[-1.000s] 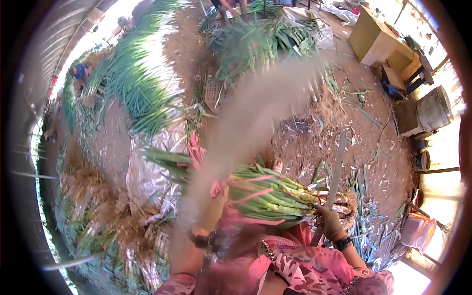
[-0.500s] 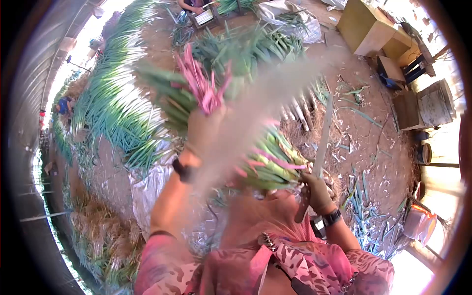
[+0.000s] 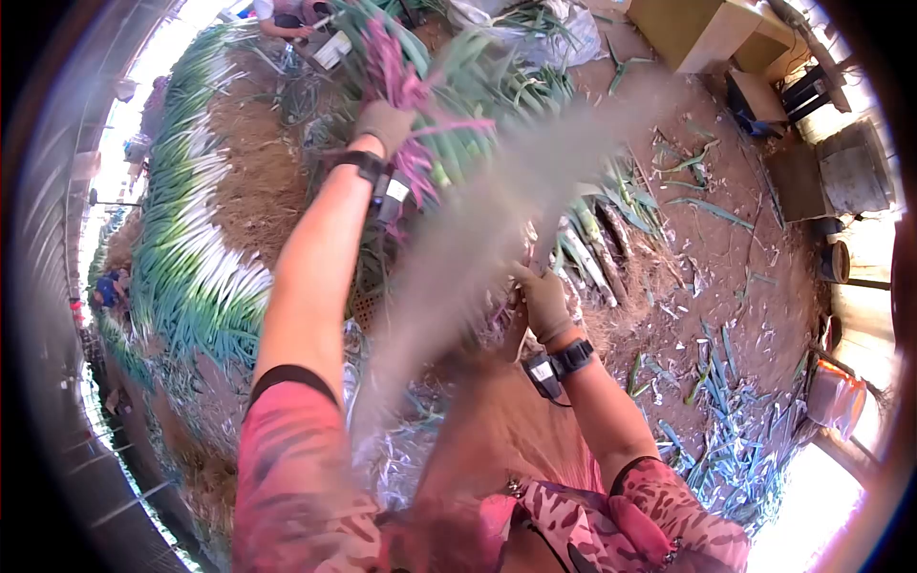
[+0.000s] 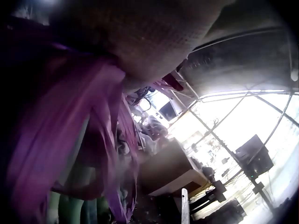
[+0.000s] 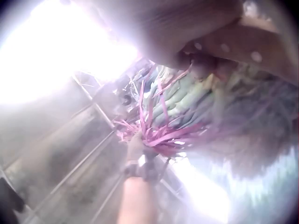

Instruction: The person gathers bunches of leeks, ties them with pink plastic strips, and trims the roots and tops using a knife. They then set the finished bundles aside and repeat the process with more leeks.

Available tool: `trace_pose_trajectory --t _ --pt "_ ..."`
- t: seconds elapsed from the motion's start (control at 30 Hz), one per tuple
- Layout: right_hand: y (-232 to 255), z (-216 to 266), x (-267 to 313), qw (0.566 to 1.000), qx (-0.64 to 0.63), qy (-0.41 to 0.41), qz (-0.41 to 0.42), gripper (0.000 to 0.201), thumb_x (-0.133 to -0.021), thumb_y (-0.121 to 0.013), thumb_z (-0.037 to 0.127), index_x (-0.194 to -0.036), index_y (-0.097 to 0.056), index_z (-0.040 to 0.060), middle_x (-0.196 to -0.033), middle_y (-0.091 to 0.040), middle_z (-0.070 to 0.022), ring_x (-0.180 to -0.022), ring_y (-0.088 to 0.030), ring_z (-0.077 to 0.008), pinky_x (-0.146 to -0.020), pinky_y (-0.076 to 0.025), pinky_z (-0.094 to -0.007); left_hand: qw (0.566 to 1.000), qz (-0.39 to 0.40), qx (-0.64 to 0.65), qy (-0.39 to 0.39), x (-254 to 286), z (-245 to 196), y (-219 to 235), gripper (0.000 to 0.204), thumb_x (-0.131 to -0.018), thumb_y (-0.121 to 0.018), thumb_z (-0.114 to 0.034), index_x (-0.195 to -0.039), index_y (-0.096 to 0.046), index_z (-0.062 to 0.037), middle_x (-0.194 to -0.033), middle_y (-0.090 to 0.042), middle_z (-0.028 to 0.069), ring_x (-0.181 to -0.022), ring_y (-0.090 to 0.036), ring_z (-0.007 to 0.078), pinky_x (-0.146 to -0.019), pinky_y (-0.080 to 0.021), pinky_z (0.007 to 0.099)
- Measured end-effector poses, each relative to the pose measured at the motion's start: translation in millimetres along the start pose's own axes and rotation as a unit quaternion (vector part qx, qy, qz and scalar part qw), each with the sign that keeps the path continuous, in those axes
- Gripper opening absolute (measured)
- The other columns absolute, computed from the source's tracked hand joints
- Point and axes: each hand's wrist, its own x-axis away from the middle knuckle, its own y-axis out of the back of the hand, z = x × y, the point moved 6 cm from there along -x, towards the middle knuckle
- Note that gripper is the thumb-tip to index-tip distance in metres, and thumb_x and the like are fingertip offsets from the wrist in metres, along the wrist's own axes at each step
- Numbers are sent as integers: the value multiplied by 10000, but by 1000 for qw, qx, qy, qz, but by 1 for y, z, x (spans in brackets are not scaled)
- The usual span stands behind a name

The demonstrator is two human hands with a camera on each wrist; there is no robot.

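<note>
My gloved left hand [image 3: 385, 124] grips pink strips [image 3: 387, 57] tied round a bundle of leeks [image 3: 444, 143] and is stretched forward with it. In the left wrist view the pink strips [image 4: 51, 135] hang close below the glove, with green stalks behind them. My gloved right hand [image 3: 546, 304] holds a long knife; its wooden handle [image 5: 233, 46], with pale rivets, shows in the right wrist view. That hand is at the root end of the bundle, and the leek stalks [image 5: 187, 95] run from there toward my left hand. A blurred smear hides the bundle's middle in the head view.
More leeks [image 3: 597, 253] lie on the soil ahead, roots to the right. A long row of spring onions [image 3: 191, 229] spreads at left. Cut leaves [image 3: 726, 430] litter the ground at right. A wooden cabinet [image 3: 693, 38] and a white sack [image 3: 564, 38] stand ahead; a person [image 3: 287, 24] is beyond.
My left hand has moved up and forward, carrying the leek bundle away from my lap. My right hand, with the knife, has followed forward and to the left.
</note>
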Motion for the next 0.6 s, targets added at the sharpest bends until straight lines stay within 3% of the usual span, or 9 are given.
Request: trace_pose_trajectory --t 0.03,0.1,0.17,0.2,0.27,0.37,0.43,0.53,0.6 --pt "4 -11 -20 999 31 3 -27 232 -931 -619 235 -1058 -605 41 -732 -600 -20 -515 -517 -81 -453 -409 -231 997 48 -58 7 -22 16 -41 435 -828 -638 -361 -1058 -690 4 -1108 -663 253 -1081 -622 414 -923 -491 451" --pt "24 -28 -43 992 95 12 -82 255 -939 -612 250 -1068 -603 30 -745 -607 -26 -510 -529 -84 -457 -422 -241 996 46 -74 36 -57 61 -120 445 -827 -617 -330 -1116 -663 6 -1163 -627 282 -1119 -596 420 -959 -473 461" --pt "41 -36 -36 987 110 -3 -114 290 -953 -594 275 -1080 -612 15 -759 -624 -34 -508 -548 -93 -464 -439 -255 993 22 55 103 -52 65 -150 462 -823 -605 -312 -1157 -640 5 -1192 -602 299 -1154 -573 416 -970 -469 457" --pt "47 -40 -31 986 127 -28 -101 300 -980 -559 274 -1135 -592 20 -753 -620 -32 -498 -547 -92 -449 -434 -249 987 -63 95 116 -52 72 -150 447 -826 -615 -335 -1127 -659 -8 -1142 -629 282 -1117 -590 420 -945 -479 456" --pt "54 -38 -11 981 173 -57 -66 307 -1011 -519 269 -1189 -576 25 -745 -616 -30 -498 -551 -90 -446 -438 -242 987 -56 120 96 -54 83 -146 447 -827 -631 -356 -1109 -668 -11 -1107 -648 268 -1088 -602 425 -927 -483 458" --pt "43 -9 -2 968 244 -54 -7 294 -1013 -510 245 -1182 -595 20 -741 -621 -37 -534 -576 -99 -485 -470 -250 988 -50 121 79 -58 78 -106 449 -811 -679 -393 -1028 -695 -1 -1022 -680 255 -1010 -639 418 -885 -494 455" --pt "29 5 -5 953 294 -69 35 287 -1003 -516 219 -1171 -615 10 -740 -633 -55 -566 -603 -117 -520 -495 -269 983 -53 166 64 -78 103 -106 353 -831 -724 -310 -1022 -697 -14 -947 -719 151 -895 -676 292 -812 -499 381" --pt "0 26 -31 942 323 -57 72 273 -1010 -516 250 -1089 -628 13 -707 -605 -34 -559 -578 -108 -505 -480 -255 957 20 282 59 -84 98 -93 443 -804 -717 -364 -1001 -689 32 -951 -703 228 -931 -671 374 -824 -503 410" --pt "-20 30 -68 940 322 -75 81 228 -994 -542 224 -1042 -633 20 -731 -613 -32 -573 -575 -113 -512 -483 -268 959 30 283 -11 -84 91 -96 448 -802 -720 -362 -997 -686 40 -942 -700 234 -922 -670 375 -810 -501 406"
